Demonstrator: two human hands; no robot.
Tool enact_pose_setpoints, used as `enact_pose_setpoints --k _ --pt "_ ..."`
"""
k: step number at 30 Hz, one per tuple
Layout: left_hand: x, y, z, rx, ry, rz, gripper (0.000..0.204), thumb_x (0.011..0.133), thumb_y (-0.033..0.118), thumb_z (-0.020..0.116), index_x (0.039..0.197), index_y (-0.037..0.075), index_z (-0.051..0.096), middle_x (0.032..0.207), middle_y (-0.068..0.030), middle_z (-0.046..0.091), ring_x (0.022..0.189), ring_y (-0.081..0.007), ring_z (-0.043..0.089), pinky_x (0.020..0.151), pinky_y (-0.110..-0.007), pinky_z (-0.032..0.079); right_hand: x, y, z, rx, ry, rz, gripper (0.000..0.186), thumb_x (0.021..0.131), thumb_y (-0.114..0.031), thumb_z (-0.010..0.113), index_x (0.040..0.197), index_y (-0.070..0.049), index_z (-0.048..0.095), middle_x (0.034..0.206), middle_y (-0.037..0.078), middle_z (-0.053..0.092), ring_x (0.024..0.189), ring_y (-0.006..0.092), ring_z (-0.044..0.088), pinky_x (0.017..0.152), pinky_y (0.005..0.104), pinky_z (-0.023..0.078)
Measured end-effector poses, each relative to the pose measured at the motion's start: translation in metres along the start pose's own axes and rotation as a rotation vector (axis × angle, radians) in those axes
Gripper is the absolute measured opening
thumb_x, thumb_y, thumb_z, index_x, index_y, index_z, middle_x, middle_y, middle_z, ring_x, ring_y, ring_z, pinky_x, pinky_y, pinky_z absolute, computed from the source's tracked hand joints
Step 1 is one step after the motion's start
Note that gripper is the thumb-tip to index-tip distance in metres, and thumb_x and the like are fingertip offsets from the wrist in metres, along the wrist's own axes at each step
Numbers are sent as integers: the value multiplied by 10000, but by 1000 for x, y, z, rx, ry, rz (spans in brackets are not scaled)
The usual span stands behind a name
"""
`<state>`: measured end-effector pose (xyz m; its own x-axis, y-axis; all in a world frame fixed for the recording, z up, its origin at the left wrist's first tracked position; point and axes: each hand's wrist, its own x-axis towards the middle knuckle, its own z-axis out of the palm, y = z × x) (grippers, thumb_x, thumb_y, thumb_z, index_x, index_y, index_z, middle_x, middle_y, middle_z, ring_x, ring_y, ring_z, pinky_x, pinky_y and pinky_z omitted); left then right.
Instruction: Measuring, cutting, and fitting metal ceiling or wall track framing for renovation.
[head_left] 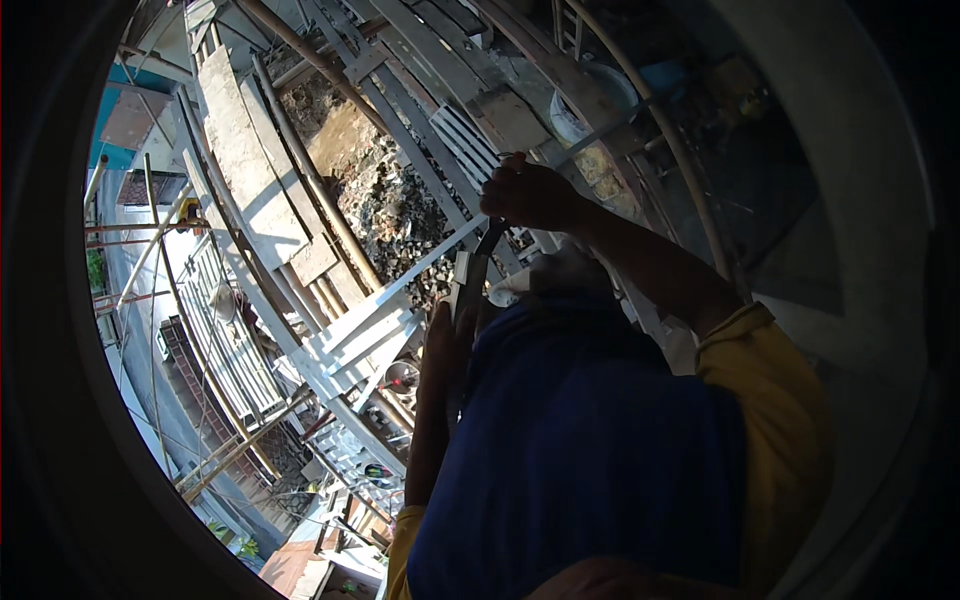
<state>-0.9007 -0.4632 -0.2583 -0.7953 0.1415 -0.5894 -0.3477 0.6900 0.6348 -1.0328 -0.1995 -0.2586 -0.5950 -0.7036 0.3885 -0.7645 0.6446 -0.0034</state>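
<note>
My left hand [443,335], in shadow, is closed around the lower end of a narrow, flat-sided tool with a pale grey face [462,278]. I cannot make out its exact kind. From its upper end a dark strip [489,240] slants up toward my right hand [530,195]. The fingers of my right hand are curled together above and to the right of the left one. What they hold is mostly hidden by the hand and the shade. A long pale strip [432,262] lies just left of the tool; whether it touches is unclear.
Scaffold planks [250,160] and bamboo poles [310,60] run across the left and top. Below them is a drop to rubble [390,200]. A slatted pale frame [465,140] lies beyond my hands. A white bucket [590,105] stands at the upper right.
</note>
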Motion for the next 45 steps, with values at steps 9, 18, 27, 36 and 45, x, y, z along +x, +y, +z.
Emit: enact_pose_setpoints --k 9,18,27,36,45 --pt "18 36 -56 -76 696 106 523 958 366 567 1210 -82 473 1014 -258 617 930 -379 620 788 -455 484 -37 -75 50 1122 -939 485 266 757 -148 707 956 -38 569 868 153 627 875 269 618 738 389 472" --pt "14 8 -52 38 732 201 478 954 358 589 1093 -88 484 873 -337 616 833 -525 598 671 -534 464 -6 -59 18 948 -389 777 288 791 -145 713 990 -16 551 841 151 616 771 307 629 696 402 487" --pt "4 1 -31 108 588 239 558 889 291 679 1283 -8 421 1062 -292 543 896 -455 605 703 -495 501 14 -85 -10 1032 -746 697 378 803 -233 724 1057 13 589 966 156 635 910 263 620 817 359 476" --pt "-4 -4 -27 102 540 247 571 805 284 772 1223 9 497 1043 -253 586 939 -398 626 724 -463 507 3 -74 19 1191 -720 615 287 758 -189 726 923 9 599 822 114 619 790 239 618 719 386 487" --pt "-3 -9 -13 -88 265 155 634 795 310 778 1243 25 432 1067 -249 640 1004 -400 638 791 -454 505 -10 -82 45 1338 -637 519 239 741 -99 705 931 -4 594 784 89 589 784 214 605 699 362 476"
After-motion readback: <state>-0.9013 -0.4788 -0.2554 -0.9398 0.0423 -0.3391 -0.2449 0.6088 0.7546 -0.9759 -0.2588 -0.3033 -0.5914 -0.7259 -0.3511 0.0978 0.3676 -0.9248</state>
